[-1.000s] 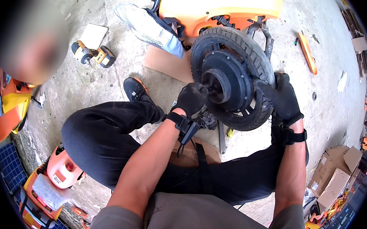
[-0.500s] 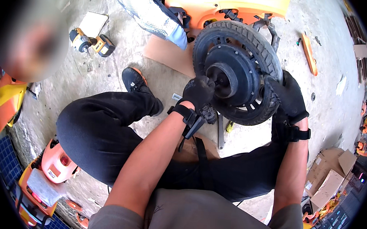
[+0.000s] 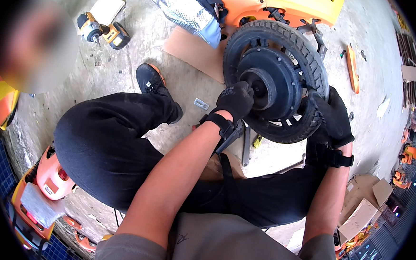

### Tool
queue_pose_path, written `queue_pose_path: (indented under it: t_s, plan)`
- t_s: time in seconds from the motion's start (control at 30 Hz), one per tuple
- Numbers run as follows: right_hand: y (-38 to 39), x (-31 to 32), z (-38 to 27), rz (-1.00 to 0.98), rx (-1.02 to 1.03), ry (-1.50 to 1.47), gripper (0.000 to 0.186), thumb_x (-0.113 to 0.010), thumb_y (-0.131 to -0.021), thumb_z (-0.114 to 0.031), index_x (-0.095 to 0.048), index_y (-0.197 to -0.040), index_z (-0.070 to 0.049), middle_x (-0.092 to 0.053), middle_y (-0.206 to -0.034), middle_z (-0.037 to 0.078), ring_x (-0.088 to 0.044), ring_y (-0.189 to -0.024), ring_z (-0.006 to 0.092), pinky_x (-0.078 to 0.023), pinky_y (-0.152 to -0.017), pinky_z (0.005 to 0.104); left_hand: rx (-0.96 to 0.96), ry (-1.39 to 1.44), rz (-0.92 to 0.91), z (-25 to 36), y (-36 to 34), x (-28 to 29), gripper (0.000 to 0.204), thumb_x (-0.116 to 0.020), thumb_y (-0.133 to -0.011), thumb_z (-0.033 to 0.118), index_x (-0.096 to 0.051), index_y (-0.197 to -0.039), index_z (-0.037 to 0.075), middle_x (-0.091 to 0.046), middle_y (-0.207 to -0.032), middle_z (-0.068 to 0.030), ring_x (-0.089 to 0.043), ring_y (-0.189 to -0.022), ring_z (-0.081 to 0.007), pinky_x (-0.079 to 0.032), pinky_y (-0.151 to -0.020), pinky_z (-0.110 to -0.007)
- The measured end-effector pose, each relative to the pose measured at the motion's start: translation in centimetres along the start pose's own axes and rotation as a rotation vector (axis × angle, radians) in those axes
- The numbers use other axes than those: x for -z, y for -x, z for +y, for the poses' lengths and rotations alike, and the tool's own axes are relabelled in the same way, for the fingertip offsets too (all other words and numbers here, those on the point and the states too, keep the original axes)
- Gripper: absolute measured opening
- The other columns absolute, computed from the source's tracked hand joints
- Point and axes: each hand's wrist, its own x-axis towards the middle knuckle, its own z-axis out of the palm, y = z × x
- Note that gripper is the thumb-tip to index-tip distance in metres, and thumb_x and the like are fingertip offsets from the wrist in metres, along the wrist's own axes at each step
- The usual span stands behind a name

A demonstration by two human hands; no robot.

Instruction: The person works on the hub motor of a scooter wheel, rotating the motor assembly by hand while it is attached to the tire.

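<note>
In front of me stands a black wheel (image 3: 264, 71) with a knobby tyre and a round hub, tilted so that its open hub centre faces me. My left hand (image 3: 236, 100), in a black glove, is closed in a fist at the hub's opening. Whatever its fingers hold is hidden. My right hand (image 3: 335, 116), gloved too, grips the tyre at its lower right, fingers wrapped over the tread. Behind the wheel is an orange body panel (image 3: 268, 2) with dark metal brackets (image 3: 314, 34) beside it.
A yellow-and-black cordless drill (image 3: 102, 30) and a white pad (image 3: 108, 8) lie far left. Cardboard (image 3: 193, 53) is under the wheel's far side; a metal bar (image 3: 246, 146) lies below it. An orange strip (image 3: 352, 69) and a cardboard box (image 3: 363, 201) are right. A blurred person is left.
The whole view has shifted a little. Both hands stay on the wheel, and the left fist remains at the hub. A small metal plate near my foot shows more fully now.
</note>
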Motion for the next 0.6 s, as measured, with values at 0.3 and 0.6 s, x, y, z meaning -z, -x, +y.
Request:
queue_pose_path:
  t_s: [0.3, 0.6]
  plan:
    - [-0.3, -0.4, 0.4, 0.002, 0.049, -0.049, 0.048, -0.072, -0.092, -0.03, -0.06, -0.123, 0.005, -0.07, -0.104, 0.013, -0.063, -0.093, 0.0162, -0.051, -0.085, 0.033, -0.019, 0.041, 0.004, -0.1, -0.3, -0.5, 0.029, -0.055, -0.098, 0.033, -0.066, -0.1, 0.007, -0.071, -0.101, -0.0225, -0.067, -0.098, -0.0442, -0.053, -0.086, -0.053]
    - [0.4, -0.8, -1.1, -0.007, 0.019, -0.122, 0.043, -0.072, -0.093, -0.026, -0.06, -0.12, 0.005, -0.07, -0.103, 0.011, -0.062, -0.091, 0.0135, -0.052, -0.081, 0.0314, 0.001, 0.101, 0.065, 0.9, 0.5, -0.4, 0.037, -0.053, -0.099, 0.041, -0.066, -0.099, 0.006, -0.07, -0.101, -0.0236, -0.066, -0.097, -0.0456, -0.052, -0.086, -0.054]
